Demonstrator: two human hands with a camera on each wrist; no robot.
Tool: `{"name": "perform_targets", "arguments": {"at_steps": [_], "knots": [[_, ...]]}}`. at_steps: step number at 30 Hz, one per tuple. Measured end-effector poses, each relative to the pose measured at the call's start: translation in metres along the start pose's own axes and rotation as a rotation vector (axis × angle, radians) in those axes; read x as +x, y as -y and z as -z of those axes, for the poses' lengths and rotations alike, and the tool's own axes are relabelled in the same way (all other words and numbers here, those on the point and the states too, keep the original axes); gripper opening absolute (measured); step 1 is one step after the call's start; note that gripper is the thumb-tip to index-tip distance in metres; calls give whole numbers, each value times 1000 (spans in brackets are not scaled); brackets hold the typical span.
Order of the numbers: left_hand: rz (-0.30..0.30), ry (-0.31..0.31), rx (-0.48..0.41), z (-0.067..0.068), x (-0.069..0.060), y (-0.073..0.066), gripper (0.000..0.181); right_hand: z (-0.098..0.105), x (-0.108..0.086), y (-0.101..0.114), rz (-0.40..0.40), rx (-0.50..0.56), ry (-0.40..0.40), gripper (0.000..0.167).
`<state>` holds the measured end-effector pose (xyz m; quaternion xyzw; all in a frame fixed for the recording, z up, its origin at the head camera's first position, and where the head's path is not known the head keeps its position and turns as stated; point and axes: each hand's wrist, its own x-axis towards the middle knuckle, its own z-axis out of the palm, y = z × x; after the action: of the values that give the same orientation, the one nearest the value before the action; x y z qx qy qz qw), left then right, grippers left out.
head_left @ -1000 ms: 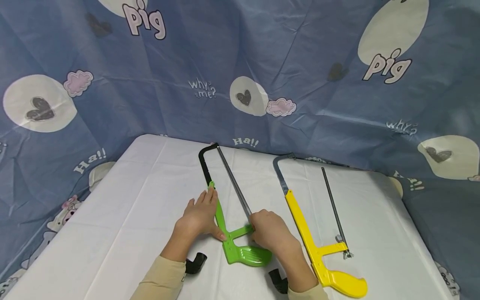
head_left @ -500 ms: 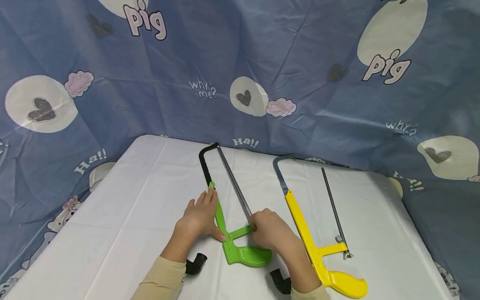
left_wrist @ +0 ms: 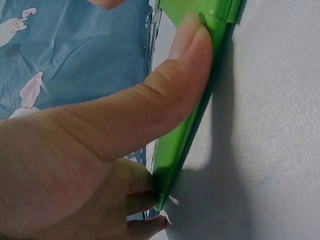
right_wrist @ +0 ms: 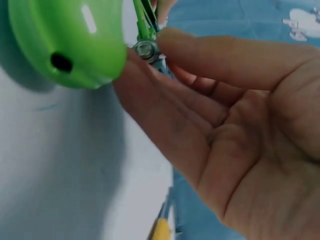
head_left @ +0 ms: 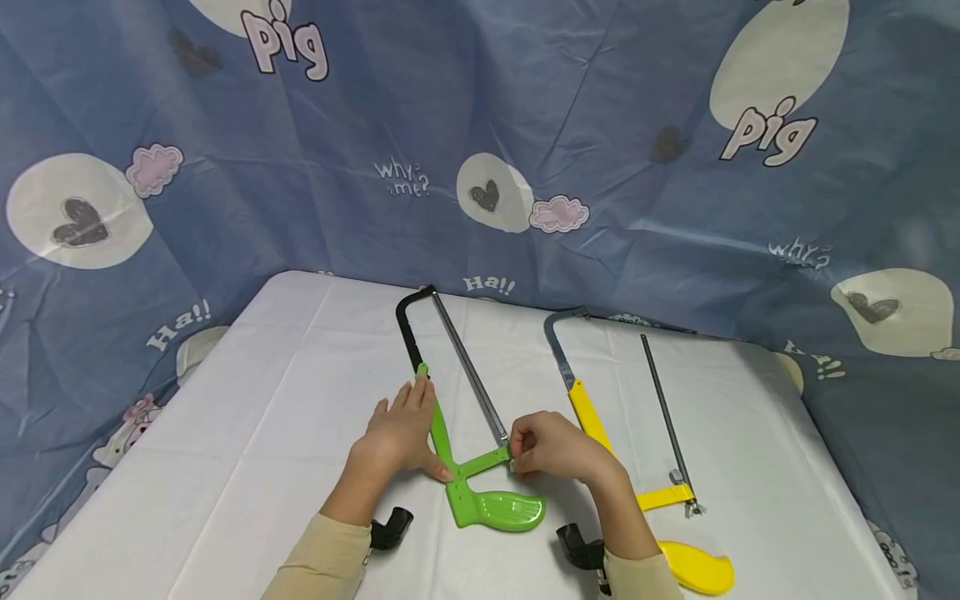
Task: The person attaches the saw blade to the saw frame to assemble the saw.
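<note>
— The right hand [head_left: 558, 450] has slipped a little toward three o'clock, so the near end of the grey blade [head_left: 468, 364] shows where the fist covered it. The left hand [head_left: 397, 433] hasn't budged.

— What's that one doing, over at nine o'clock?

— Its fingers lie straight along the back of the green saw [head_left: 465, 493], thumb pressed on the frame. Steadying it, I'd say, so it can't slide on the white cloth [head_left: 225, 467].

— The saw's flat there mid-table, handle at five o'clock, hooked end at eleven. And the right hand, at four?

— Thumb and forefinger sit either side of a metal fastener [right_wrist: 145, 49], pinching it, as far as I can make out. It's by the outer end of the crossbar [head_left: 483, 462], where the blade meets it; a fingertip grip suits so small a part. Whether they're turning it, I can't tell.

— And the yellow saw [head_left: 588, 415], toward three o'clock?

— Laid aside, presumably to leave both hands free. Its dark blade [head_left: 667, 417] stands apart from the hook at the far end.
</note>
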<state>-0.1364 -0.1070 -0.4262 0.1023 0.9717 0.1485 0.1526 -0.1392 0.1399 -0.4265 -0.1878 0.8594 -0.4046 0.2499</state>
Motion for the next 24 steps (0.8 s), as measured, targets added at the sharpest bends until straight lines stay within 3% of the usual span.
{"name": "perform_targets", "arguments": {"at_steps": [5, 9, 17, 24], "knots": [[4, 4, -1, 0, 0, 0, 136, 2, 5, -15, -26, 249, 82, 10], [5, 5, -5, 0, 0, 0, 135, 4, 9, -25, -21, 387, 152, 7], [2, 2, -4, 0, 1, 0, 135, 7, 12, -34, 7, 455, 233, 5], [-1, 2, 4, 2, 0, -1, 136, 6, 13, -35, 5, 459, 241, 6]]}}
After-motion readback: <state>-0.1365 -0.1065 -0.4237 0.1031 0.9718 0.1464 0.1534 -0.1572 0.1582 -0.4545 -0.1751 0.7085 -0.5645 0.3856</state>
